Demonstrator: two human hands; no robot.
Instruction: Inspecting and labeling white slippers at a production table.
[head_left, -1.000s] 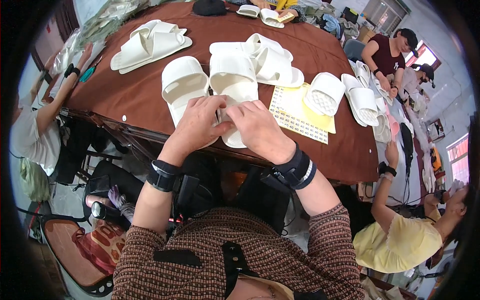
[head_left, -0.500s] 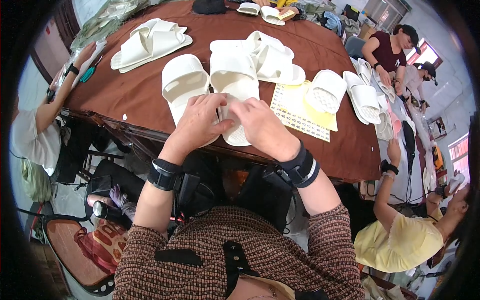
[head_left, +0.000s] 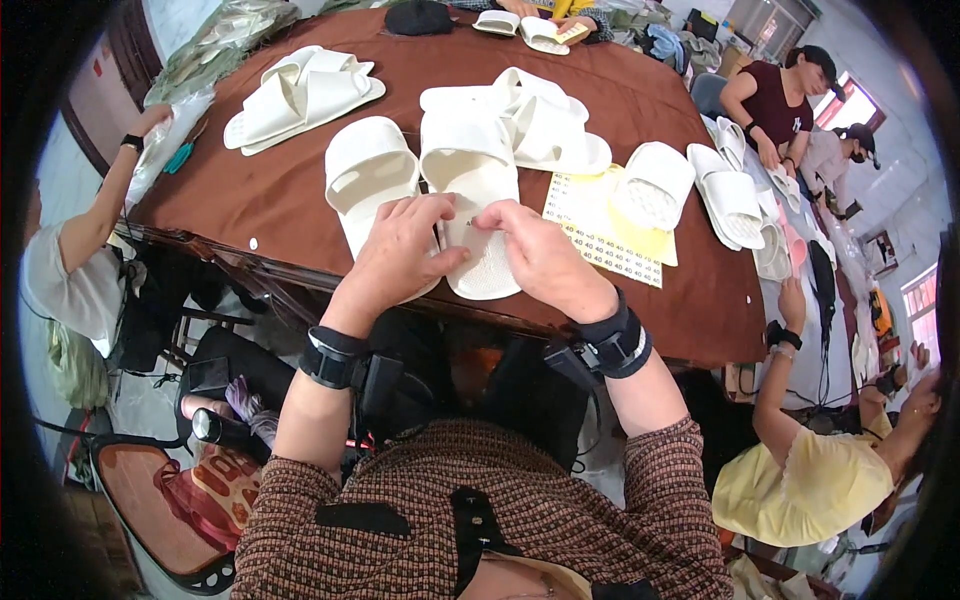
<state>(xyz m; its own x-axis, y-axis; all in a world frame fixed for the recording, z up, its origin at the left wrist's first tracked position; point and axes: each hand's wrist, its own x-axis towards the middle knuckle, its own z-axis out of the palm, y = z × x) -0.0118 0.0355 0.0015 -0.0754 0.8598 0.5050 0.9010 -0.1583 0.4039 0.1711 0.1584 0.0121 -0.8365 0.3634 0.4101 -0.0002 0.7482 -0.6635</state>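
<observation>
Two white slide slippers lie side by side in front of me, toes away and heels toward me. My left hand (head_left: 400, 245) rests over the heel half of the left slipper (head_left: 372, 158), its fingertips and thumb spread apart and reaching onto the inner edge of the right slipper (head_left: 488, 270). At that slipper's outer edge is my right hand (head_left: 555, 262), index finger bent over the footbed and thumb apart from it. Between the hands, a small dark mark (head_left: 472, 224) shows on the footbed. My lower fingers are partly hidden.
White slippers (head_left: 305, 100) lie at the left, another pair (head_left: 555, 125) just behind mine. Yellow-backed sticker sheets (head_left: 610, 255) lie at the right under a slipper (head_left: 655, 185). More slippers (head_left: 725, 195) stand near the right edge of the brown-covered table (head_left: 700, 310). Several people work around it.
My right hand has drawn back to the right, off the middle of the right slipper, uncovering the small dark mark. My left hand has barely moved.
</observation>
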